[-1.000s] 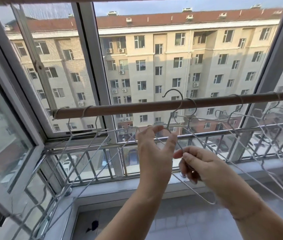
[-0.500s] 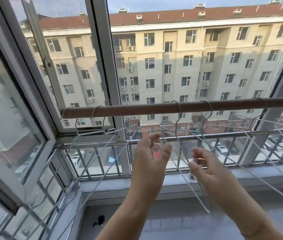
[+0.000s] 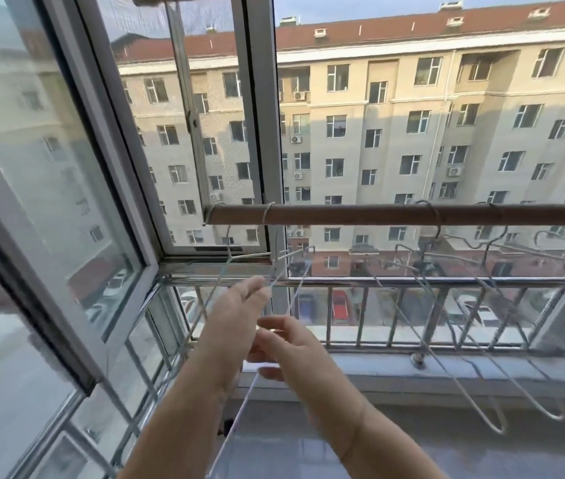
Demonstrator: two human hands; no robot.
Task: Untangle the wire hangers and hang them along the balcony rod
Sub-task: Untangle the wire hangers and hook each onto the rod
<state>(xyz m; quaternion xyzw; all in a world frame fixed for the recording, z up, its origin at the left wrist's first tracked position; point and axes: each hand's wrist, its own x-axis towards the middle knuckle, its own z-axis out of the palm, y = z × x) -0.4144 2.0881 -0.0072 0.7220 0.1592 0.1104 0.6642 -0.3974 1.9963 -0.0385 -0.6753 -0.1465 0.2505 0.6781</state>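
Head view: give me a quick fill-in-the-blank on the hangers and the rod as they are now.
1. The wire hangers hang from the brown rod by their ____.
2. The left hand and right hand are both at the hanger nearest the rod's ____ end.
3. The window sash on the left stands ____.

Missing words: hooks; left; open.

A brown round wooden rod [image 3: 360, 214] runs level. Thin silver wire hangers [image 3: 266, 213] hook directly over it. One hook loops round it just inside the rod's left end, and another sits at the very tip. More hooks ride well right of that end, their frames dangling below the rod.
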